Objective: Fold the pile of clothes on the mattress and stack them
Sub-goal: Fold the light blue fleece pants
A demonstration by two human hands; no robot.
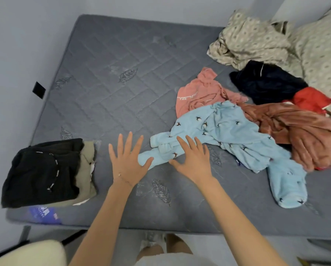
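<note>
A crumpled light blue fleece garment [228, 135] with small dark bird prints lies on the grey quilted mattress [110, 77]. My left hand [127, 160] hovers flat with spread fingers just left of its near sleeve end. My right hand [192, 159], also flat and spread, lies over that sleeve end. Behind the blue piece lie a pink garment [197, 93], a rust-brown one [299, 129], a dark navy one [266, 83] and a red one [310, 98]. A folded stack [45, 173], black on top of olive, sits at the near left corner.
A patterned beige sheet [253, 39] and pillow [322, 60] fill the far right corner. Grey walls border the mattress on the left and behind. The mattress front edge [160, 223] runs just before my legs. A cream cushion [26, 254] shows bottom left.
</note>
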